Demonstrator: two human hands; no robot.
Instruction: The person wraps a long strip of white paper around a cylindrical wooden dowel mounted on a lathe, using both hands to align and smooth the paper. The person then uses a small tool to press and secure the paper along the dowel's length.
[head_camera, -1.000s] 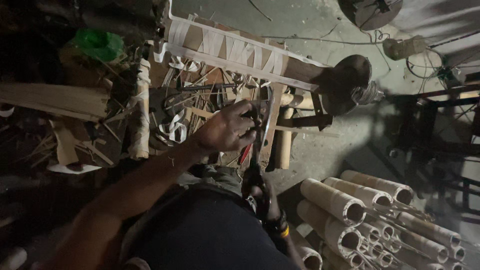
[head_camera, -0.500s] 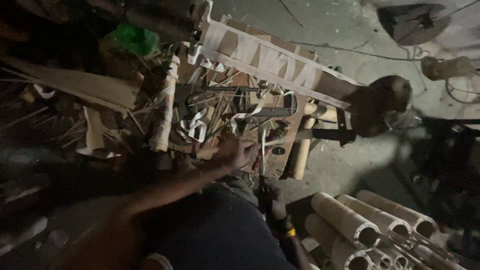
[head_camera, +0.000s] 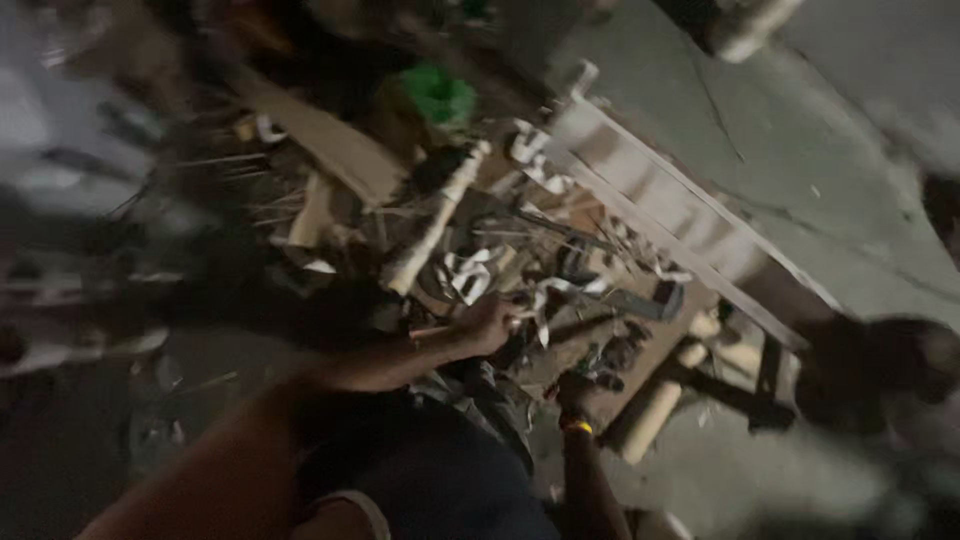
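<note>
Low wooden work board on the floor, heavily littered; view blurred and dim. Left hand (head_camera: 487, 325): at the near edge of the work board (head_camera: 660, 345), fingers curled and closed around a thin pale strip (head_camera: 545, 300) that curls up from the clutter; exact grip hidden by blur. Right hand (head_camera: 578, 392): below it at the same near edge, a yellow band (head_camera: 577, 427) at the wrist, fingers closed about a small dark tool (head_camera: 605, 362); kind of tool not legible. Strip: judged light, thin and springy, likely to bend or snap if pinched mid-length; best held near the end, close to where it is worked. Tool: judged stiff and fairly light, held by its handle. Around the hands: more pale curled strips (head_camera: 465, 272), a pale round stick (head_camera: 435, 225) lying slantwise toward the far edge, flat wood offcuts (head_camera: 320, 140), a green object (head_camera: 440, 95) at the far side. A white slatted frame (head_camera: 660, 205) runs along the right edge of the pile. Open room: little on the board itself; bare concrete floor (head_camera: 800, 130) lies beyond the frame, and the near edge by the person's knee gives the only free approach.
</note>
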